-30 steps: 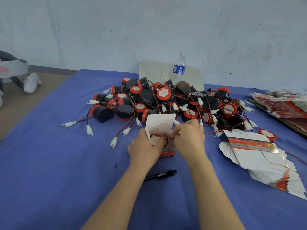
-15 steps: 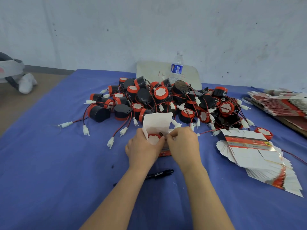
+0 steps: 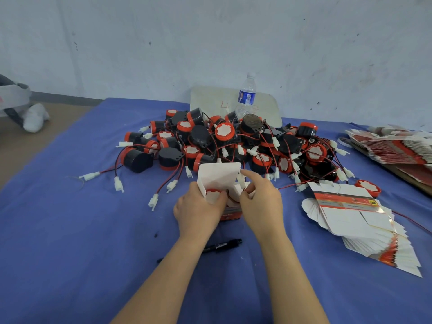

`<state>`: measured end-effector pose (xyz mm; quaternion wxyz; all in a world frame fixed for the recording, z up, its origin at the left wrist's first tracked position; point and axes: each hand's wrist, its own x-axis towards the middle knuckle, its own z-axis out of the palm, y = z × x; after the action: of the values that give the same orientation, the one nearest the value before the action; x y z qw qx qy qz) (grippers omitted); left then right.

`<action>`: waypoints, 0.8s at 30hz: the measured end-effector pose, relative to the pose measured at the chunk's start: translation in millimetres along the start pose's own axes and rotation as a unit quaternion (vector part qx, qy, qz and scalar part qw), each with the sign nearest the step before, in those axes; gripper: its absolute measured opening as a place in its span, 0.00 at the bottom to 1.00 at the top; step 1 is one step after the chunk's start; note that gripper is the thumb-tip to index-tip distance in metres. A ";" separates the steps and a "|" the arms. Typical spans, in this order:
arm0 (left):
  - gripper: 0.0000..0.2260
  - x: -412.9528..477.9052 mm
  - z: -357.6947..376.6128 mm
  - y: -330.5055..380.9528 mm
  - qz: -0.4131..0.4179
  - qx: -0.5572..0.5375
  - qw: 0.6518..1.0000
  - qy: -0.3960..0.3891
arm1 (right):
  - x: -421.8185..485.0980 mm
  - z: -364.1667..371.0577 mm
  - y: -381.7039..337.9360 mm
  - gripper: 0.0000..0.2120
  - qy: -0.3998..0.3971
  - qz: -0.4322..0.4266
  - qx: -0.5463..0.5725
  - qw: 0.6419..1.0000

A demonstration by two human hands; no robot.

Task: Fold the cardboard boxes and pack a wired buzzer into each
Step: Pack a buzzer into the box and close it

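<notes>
A small folded cardboard box (image 3: 218, 175) stands on the blue table with its white lid flap up. Inside it sits a red and black buzzer (image 3: 212, 195), its white face showing. My left hand (image 3: 198, 210) grips the box from the left, thumb at the buzzer. My right hand (image 3: 261, 204) pinches the buzzer's wire and white connector (image 3: 240, 181) at the box's right opening. Behind lies a big pile of wired buzzers (image 3: 233, 143). A fanned stack of flat boxes (image 3: 355, 218) lies to the right.
A black pen (image 3: 221, 245) lies between my forearms. A water bottle (image 3: 246, 95) stands behind the pile before a white board (image 3: 210, 99). More flat boxes (image 3: 395, 146) are stacked at the far right edge. One loose red buzzer (image 3: 369, 187) sits beside the fanned stack.
My right hand's fingers have shifted at the box opening, now pinching the wire and connector with the index finger raised. The left hand keeps hold of the box.
</notes>
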<state>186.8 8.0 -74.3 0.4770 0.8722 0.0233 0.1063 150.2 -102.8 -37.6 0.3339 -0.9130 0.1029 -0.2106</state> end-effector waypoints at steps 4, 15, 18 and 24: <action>0.17 -0.6 0.6 -0.3 0.005 0.004 1.000 0.002 | -1.4 2.1 0.8 0.22 -0.004 0.000 0.016 1.000; 0.19 0.8 1.3 -2.0 0.012 0.011 1.000 -0.004 | 3.1 3.3 -3.0 0.21 -0.034 -0.024 -0.067 0.997; 0.21 0.8 1.1 -3.8 0.023 0.012 1.000 -0.002 | 7.6 4.3 -7.5 0.19 -0.031 -0.009 -0.110 0.993; 0.23 1.1 1.0 -2.7 0.023 0.016 1.000 -0.007 | 14.6 5.2 -20.9 0.12 -0.055 0.021 -0.161 0.985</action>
<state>188.3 8.8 -76.9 0.4604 0.8808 0.0021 0.1107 166.5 -88.8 -22.9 0.1923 -0.9627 0.1362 -0.1333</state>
